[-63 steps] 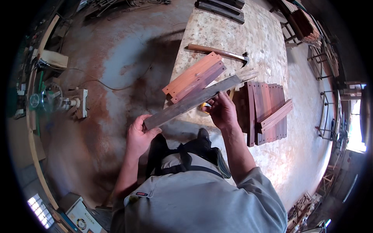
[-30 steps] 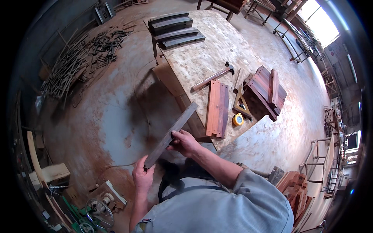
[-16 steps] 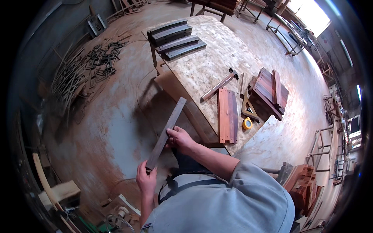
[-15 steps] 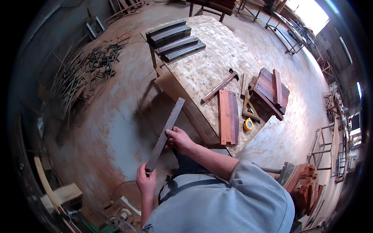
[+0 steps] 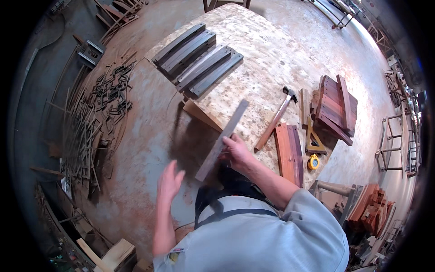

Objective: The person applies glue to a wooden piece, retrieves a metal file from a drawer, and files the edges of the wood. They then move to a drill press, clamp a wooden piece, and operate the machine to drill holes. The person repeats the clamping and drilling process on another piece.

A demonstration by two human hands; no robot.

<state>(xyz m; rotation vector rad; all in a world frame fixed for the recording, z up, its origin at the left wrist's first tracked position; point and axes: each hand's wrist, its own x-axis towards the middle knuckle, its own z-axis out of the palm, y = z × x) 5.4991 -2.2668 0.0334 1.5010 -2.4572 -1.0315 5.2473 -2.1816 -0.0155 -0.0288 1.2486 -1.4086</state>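
A narrow grey-brown wooden strip (image 5: pixel 221 143) slants up and to the right in front of me, its far end over the edge of the worktable (image 5: pixel 267 54). My right hand (image 5: pixel 235 150) is closed around the strip near its middle, thumb on top. Off the strip's near end, my left hand (image 5: pixel 170 179) is raised with its fingers apart and nothing in it. A hammer (image 5: pixel 274 124) with a wooden handle lies on the table to the right of the strip. Beside it are reddish and purple wooden slats (image 5: pixel 289 154).
Dark slats (image 5: pixel 195 56) lie in rows at the table's far left. A triangular square (image 5: pixel 313 139), a yellow round gauge (image 5: pixel 313 162) and a stack of reddish boards (image 5: pixel 335 106) sit at the right. Clamps and rods (image 5: pixel 106 99) heap on the floor at left.
My left hand has let go of the strip's near end and opened. My right hand has carried the strip up and right toward the table, as the view shifted.
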